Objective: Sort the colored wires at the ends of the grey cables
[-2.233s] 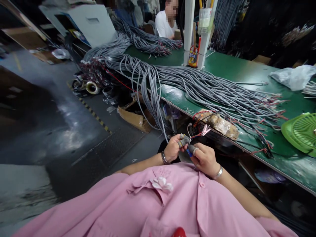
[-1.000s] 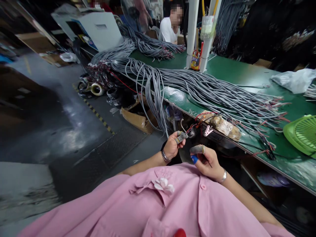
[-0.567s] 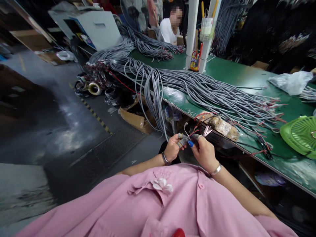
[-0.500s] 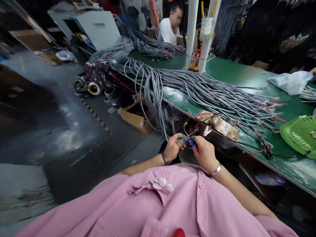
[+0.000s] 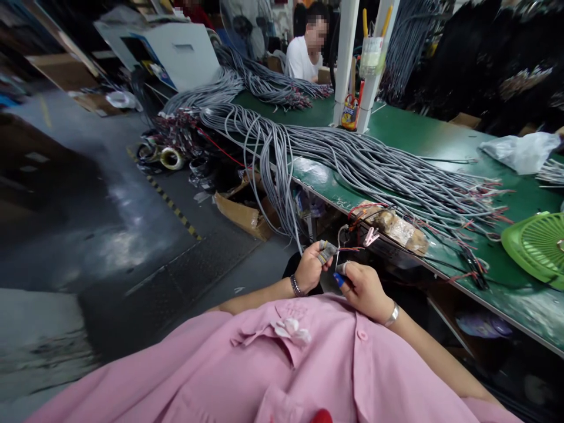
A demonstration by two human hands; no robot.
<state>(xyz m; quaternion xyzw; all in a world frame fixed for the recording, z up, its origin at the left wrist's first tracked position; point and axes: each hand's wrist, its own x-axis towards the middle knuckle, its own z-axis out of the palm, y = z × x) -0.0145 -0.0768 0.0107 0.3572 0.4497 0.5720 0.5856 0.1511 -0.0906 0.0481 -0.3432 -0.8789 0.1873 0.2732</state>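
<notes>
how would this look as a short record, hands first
left hand: pinching thin wires, their ends poking out
right hand: close beside it, at a pale strand, grip unclear
bench: green; gray cables lie along it, some hanging over its edge
pink clip: near the bench edge
green fan: on the bench, at right
co-worker: in white, beyond the bench

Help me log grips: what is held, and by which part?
The left hand pinches a gray cable near its end, behind thin wires; whether the right hand holds anything cannot be told.

Narrow gap between hands (image 5: pixel 309 270) (image 5: pixel 366 292), pink clip (image 5: pixel 371 237) beyond
</notes>
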